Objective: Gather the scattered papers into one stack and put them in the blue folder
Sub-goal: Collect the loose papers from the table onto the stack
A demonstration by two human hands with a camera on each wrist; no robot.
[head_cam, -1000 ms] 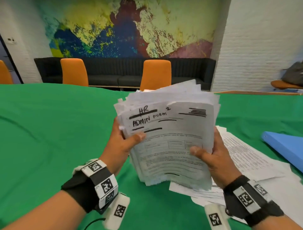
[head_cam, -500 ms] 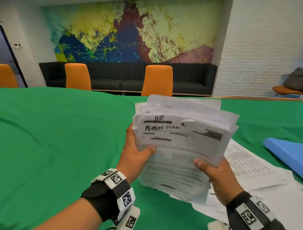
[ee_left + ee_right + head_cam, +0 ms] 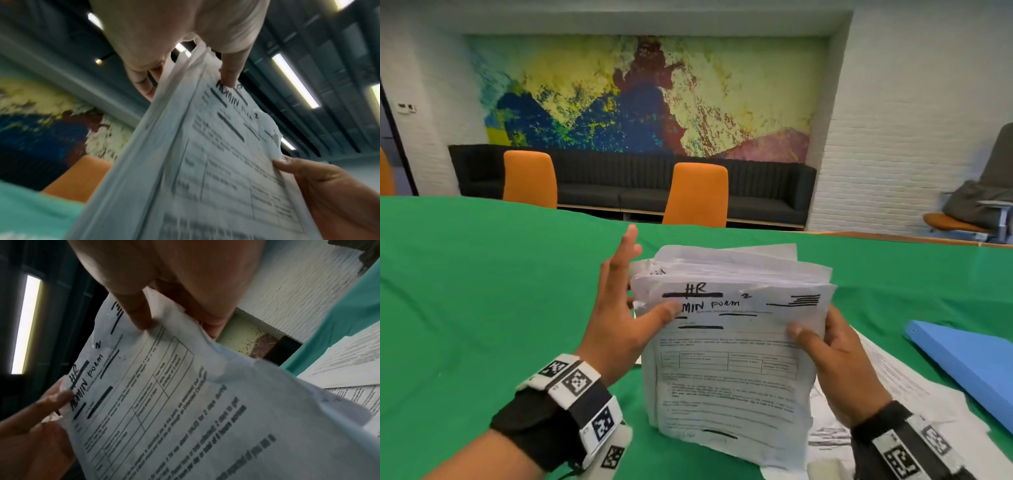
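A thick stack of papers, its top sheet marked "HR ADMIN FORM", stands nearly upright over the green table. Whether its lower edge touches the cloth, I cannot tell. My left hand lies flat against the stack's left edge, fingers straight and pointing up, thumb resting on the front sheet. My right hand grips the right edge, thumb in front and fingers behind. The blue folder lies shut on the table at the right. Loose papers lie spread between the folder and my right wrist.
Two orange chairs stand at the table's far edge, with a dark sofa along the wall behind. Green cloth stretches to the left of my hands. The loose papers lie under my right hand.
The stack has come down and straightened up. My left fingers have let go of their curl and now stand straight along the left edge. My right hand keeps its grip.
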